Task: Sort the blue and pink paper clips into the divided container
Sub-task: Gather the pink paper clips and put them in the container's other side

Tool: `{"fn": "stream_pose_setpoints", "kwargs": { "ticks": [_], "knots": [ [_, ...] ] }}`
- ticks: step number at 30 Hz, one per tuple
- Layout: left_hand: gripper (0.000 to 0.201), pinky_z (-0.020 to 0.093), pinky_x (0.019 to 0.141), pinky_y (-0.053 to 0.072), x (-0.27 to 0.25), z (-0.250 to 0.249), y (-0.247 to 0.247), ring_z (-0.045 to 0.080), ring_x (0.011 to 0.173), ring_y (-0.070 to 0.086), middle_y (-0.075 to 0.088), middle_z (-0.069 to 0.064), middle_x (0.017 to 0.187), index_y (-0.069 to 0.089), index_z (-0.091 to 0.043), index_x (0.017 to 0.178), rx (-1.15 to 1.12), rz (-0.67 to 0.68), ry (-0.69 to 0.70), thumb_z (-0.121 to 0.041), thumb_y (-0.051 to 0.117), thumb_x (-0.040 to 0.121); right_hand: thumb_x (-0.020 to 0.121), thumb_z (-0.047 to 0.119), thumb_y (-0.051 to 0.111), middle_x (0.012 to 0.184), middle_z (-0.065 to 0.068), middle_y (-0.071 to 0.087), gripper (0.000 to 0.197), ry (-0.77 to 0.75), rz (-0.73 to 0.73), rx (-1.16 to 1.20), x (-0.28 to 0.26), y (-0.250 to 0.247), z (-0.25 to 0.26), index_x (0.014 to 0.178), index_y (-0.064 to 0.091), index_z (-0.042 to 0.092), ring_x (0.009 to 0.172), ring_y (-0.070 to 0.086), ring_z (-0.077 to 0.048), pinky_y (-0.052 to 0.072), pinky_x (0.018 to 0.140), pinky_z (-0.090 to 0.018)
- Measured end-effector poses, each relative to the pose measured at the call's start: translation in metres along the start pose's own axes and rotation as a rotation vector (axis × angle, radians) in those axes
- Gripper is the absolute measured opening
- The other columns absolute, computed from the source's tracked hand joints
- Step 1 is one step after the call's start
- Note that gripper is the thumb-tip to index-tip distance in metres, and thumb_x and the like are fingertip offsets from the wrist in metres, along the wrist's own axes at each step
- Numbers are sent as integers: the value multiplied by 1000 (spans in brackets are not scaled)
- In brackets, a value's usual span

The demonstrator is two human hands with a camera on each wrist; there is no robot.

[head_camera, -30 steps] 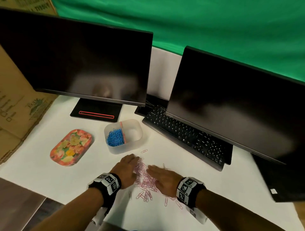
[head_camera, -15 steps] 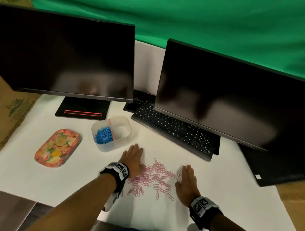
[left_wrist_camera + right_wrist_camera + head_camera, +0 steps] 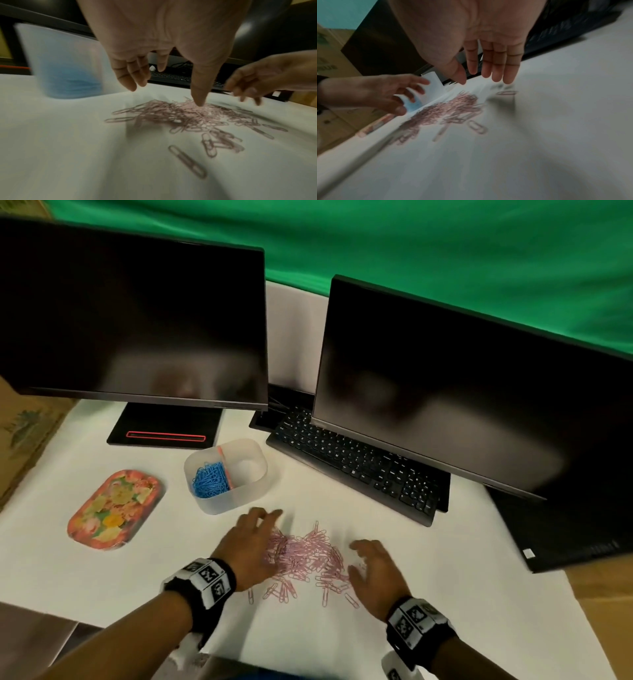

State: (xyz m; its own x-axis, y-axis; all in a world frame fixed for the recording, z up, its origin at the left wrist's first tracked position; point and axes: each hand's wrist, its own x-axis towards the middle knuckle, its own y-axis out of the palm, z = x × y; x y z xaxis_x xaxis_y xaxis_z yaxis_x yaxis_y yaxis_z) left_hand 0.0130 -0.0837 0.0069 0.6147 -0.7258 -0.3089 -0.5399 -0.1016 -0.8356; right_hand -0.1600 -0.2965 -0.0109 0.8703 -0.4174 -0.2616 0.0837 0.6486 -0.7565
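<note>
A heap of pink paper clips (image 3: 305, 559) lies on the white table between my two hands. My left hand (image 3: 253, 542) hovers over the heap's left edge, fingers spread and relaxed, its thumb (image 3: 199, 94) reaching down to the clips (image 3: 185, 117). My right hand (image 3: 373, 570) is at the heap's right edge with its fingers (image 3: 498, 67) straight and holding nothing, just above the clips (image 3: 447, 112). The translucent divided container (image 3: 239, 494) stands behind the left hand. Blue paper clips (image 3: 209, 481) fill its left compartment; I see nothing in the right one.
A floral tray (image 3: 114, 510) lies left of the container. A black keyboard (image 3: 356, 465) and two dark monitors (image 3: 133, 320) stand behind. Cardboard (image 3: 24, 433) borders the table on the left. Stray pink clips (image 3: 277, 594) lie toward the near edge.
My hands spread apart from over the heap, then came back in toward its two sides. The clips are bunched closer together than half a second ago.
</note>
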Motion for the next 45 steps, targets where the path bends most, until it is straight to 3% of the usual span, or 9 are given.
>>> {"fn": "stream_pose_setpoints", "kwargs": {
  "ticks": [3, 6, 16, 23, 32, 35, 39, 42, 45],
  "knots": [
    [140, 39, 102, 43, -16, 26, 3, 26, 132, 29, 11, 4, 146, -12, -27, 150, 89, 111, -177, -71, 75, 50, 78, 34, 66, 124, 4, 39, 64, 213, 50, -146, -20, -13, -28, 132, 33, 27, 115, 50, -18, 47, 96, -31],
    [146, 41, 98, 46, -20, 32, 14, 27, 126, 35, 16, 4, 141, -8, -24, 150, 134, 204, -216, -73, 76, 41, 74, 38, 71, 129, -3, 36, 83, 325, 140, -148, -28, -11, -38, 140, 24, 20, 118, 50, -23, 44, 99, -30],
    [60, 30, 88, 46, 8, -2, 31, 24, 105, 57, 44, -2, 115, 47, -26, 120, -129, 149, -104, -32, 78, 69, 82, 21, 66, 119, -3, 54, 42, 192, 129, 12, 11, 28, 24, 122, 52, 17, 109, 55, -18, 44, 92, -22],
    [60, 35, 88, 49, 8, 2, 28, 19, 103, 54, 42, -4, 115, 45, -33, 123, -137, 38, -100, -41, 73, 70, 71, 45, 76, 135, -3, 29, 96, 107, 201, -170, 16, 21, 32, 146, 21, 20, 123, 46, -24, 42, 104, -32],
    [32, 27, 82, 49, 24, -17, 22, 14, 82, 58, 50, -5, 102, 55, -33, 105, -450, -80, -134, -27, 72, 78, 90, 22, 56, 105, -10, 65, 22, 93, 146, -186, 42, 21, 41, 103, 66, 8, 100, 61, -25, 50, 81, -29],
    [20, 25, 79, 47, 34, -21, 16, 17, 86, 60, 59, -1, 99, 62, -25, 102, -636, -128, -203, -25, 70, 83, 88, 22, 59, 96, -9, 70, 17, 125, 106, -145, 47, 18, 41, 92, 68, 8, 89, 63, -23, 51, 75, -26],
    [6, 34, 84, 49, 47, -29, 8, 20, 90, 62, 66, -3, 98, 66, -28, 93, -865, -102, -251, -24, 61, 90, 86, 23, 62, 97, -5, 70, 19, 107, 58, -81, 53, 5, 52, 101, 71, 15, 90, 63, -21, 47, 74, -22],
    [18, 32, 78, 51, 50, -45, -2, 24, 91, 63, 65, 8, 103, 65, -20, 103, -1181, 14, -351, -30, 50, 97, 85, 22, 63, 95, -4, 72, 18, 8, 32, -39, 58, -9, 73, 99, 72, 18, 86, 62, -18, 46, 73, -21],
    [45, 43, 85, 56, 54, -57, -8, 28, 90, 65, 68, 14, 101, 63, -10, 106, -1502, 127, -471, -50, 43, 97, 85, 17, 62, 91, -3, 70, 25, -67, 68, 79, 63, -19, 96, 108, 71, 20, 78, 62, -13, 47, 69, -17]
  ]
}}
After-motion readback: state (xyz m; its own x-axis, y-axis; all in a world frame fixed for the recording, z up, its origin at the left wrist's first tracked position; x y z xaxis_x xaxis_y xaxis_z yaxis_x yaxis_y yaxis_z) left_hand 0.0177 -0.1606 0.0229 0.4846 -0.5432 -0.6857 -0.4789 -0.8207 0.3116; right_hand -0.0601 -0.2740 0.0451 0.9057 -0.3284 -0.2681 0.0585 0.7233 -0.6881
